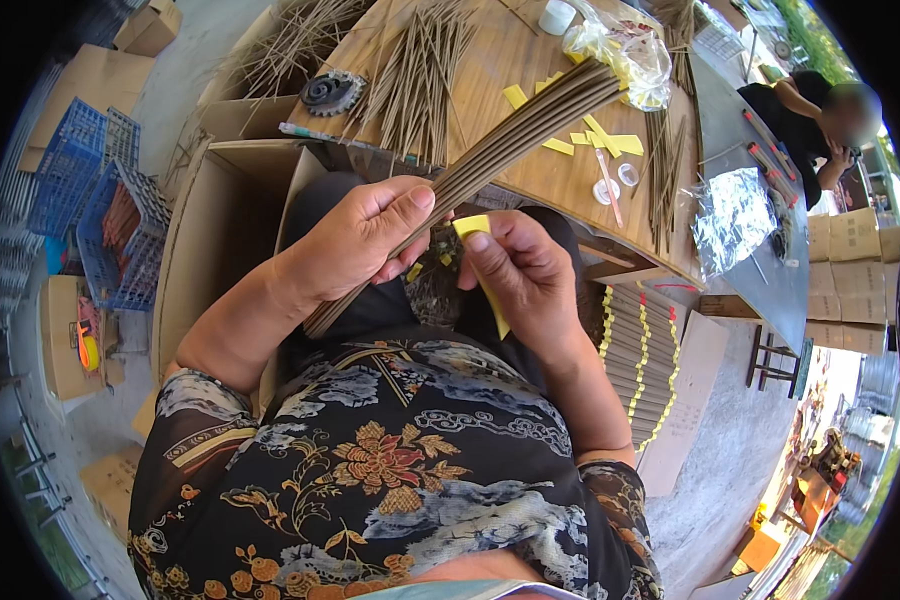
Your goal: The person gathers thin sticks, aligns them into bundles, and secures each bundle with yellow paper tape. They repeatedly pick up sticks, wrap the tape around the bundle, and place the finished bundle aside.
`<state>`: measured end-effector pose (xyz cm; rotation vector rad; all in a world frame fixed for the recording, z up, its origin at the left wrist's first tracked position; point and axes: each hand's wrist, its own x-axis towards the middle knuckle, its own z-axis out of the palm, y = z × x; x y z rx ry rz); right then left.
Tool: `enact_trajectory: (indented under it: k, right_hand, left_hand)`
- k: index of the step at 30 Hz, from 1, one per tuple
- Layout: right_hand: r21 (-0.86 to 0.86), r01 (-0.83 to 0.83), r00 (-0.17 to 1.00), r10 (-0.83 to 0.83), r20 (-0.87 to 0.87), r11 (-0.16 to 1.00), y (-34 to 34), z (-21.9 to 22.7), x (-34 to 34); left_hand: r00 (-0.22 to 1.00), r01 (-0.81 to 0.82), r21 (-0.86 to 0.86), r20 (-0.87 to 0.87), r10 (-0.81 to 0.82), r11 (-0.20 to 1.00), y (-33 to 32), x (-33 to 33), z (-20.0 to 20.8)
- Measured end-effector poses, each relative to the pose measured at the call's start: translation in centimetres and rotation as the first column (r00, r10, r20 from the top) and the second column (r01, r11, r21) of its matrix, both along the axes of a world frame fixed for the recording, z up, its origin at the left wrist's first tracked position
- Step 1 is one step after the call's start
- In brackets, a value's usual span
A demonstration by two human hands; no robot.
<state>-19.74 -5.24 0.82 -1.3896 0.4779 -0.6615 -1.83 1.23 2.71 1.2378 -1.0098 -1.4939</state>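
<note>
A bundle of long brown incense sticks [530, 125] slants across my lap, its far end over the table edge. My left hand [375, 230] is wrapped round the bundle near its lower part. In my right hand [525, 270] a yellow paper strip [472, 227] is pinched between thumb and fingers, just right of the bundle. The strip's lower end hangs down beneath the hand. More yellow strips [610, 140] lie scattered on the wooden table [515, 60]. Loose incense sticks [425, 75] are piled on the table's left side.
A toothed black gear [332, 92] sits at the table's left corner. A cardboard box [225, 240] stands to my left, blue crates [120, 235] beyond it. Yellow-banded bundles [638, 360] lie at lower right. Another person [800, 120] is at a grey table with crumpled foil [735, 220].
</note>
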Motion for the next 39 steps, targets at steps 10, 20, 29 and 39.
enact_trajectory:
  k: [10,20,29,39]
  right_hand:
    - [-0.009,0.035,0.989,-0.036,-0.142,0.999,0.7,-0.3,1.1]
    - [-0.019,0.029,0.957,-0.033,-0.288,0.999,0.1,-0.2,1.0]
    - [0.115,0.006,0.964,0.025,-0.265,0.993,-0.2,0.1,0.9]
    - [0.087,0.009,0.944,0.02,-0.33,0.996,-0.4,-0.1,0.7]
  left_hand:
    - [0.996,0.007,0.033,-0.09,-0.005,0.999,1.1,-0.7,-1.3]
    - [0.996,-0.031,0.026,-0.078,0.033,0.999,1.6,-1.7,-2.2]
    - [0.998,-0.055,0.049,0.004,0.055,0.997,1.7,-2.3,-1.9]
    - [1.0,-0.018,-0.003,0.012,0.018,1.0,1.9,-2.4,-2.0]
